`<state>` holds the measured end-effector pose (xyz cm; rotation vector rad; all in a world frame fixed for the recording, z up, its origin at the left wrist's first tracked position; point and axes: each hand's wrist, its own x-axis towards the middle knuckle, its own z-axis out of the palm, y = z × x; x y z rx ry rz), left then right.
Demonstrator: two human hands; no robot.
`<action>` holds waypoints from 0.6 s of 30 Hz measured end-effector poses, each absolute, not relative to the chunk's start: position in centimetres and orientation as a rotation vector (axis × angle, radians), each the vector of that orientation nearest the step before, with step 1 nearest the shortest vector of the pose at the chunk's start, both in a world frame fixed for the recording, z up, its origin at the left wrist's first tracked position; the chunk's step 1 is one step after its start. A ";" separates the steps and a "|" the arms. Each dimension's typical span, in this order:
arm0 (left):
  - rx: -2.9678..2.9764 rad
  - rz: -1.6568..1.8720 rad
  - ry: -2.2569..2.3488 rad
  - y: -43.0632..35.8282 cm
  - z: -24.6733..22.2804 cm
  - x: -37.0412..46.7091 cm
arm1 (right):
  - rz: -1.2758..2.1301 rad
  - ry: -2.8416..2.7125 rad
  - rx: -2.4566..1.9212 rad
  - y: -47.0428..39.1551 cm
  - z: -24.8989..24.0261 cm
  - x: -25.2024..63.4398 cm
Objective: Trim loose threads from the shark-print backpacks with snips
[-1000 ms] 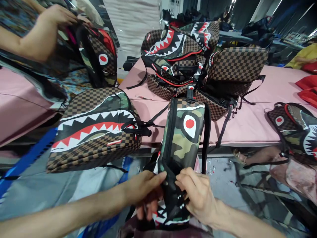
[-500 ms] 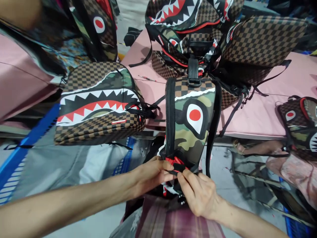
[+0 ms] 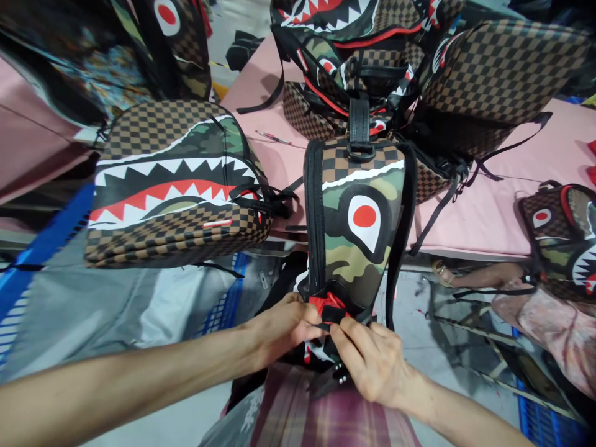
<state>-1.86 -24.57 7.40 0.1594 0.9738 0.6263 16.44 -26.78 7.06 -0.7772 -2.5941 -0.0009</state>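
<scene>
A camouflage and brown-checked backpack [image 3: 358, 261] stands on its side before me, its red-and-white eye print facing up. At its lower end, red fabric [image 3: 326, 305] and a short black strap [image 3: 333, 315] show between my hands. My left hand [image 3: 293, 326] pinches the black strap from the left side. From the right, my right hand [image 3: 370, 354] grips the same strap with curled fingers. The fingertips of both hands nearly meet. What lies beneath them is partly hidden.
Left on the pink table [image 3: 470, 217] lies a checked backpack with a shark-mouth print [image 3: 172, 186]. More such backpacks [image 3: 503, 74] are piled behind. A pen [image 3: 274, 137] lies near the pile. At right, a person in a pink garment [image 3: 535, 323] sits by another backpack [image 3: 559, 230].
The view has shifted slightly, so the bag at left appears further left. Both hands keep their hold on the strap with little visible movement. The arm at upper left has left the view.
</scene>
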 end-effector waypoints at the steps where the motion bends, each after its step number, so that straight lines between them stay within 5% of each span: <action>1: 0.166 0.617 1.023 -24.6 7.4 -1.8 | 0.025 -2.597 -0.785 -26.7 7.1 16.4; 13: 0.552 0.226 1.203 -23.0 8.6 -3.3 | 0.165 -2.507 -0.914 -24.9 7.6 17.0; 18: 1.435 0.174 1.521 -18.5 12.5 -6.0 | 0.045 -2.299 -1.128 -23.0 7.6 16.3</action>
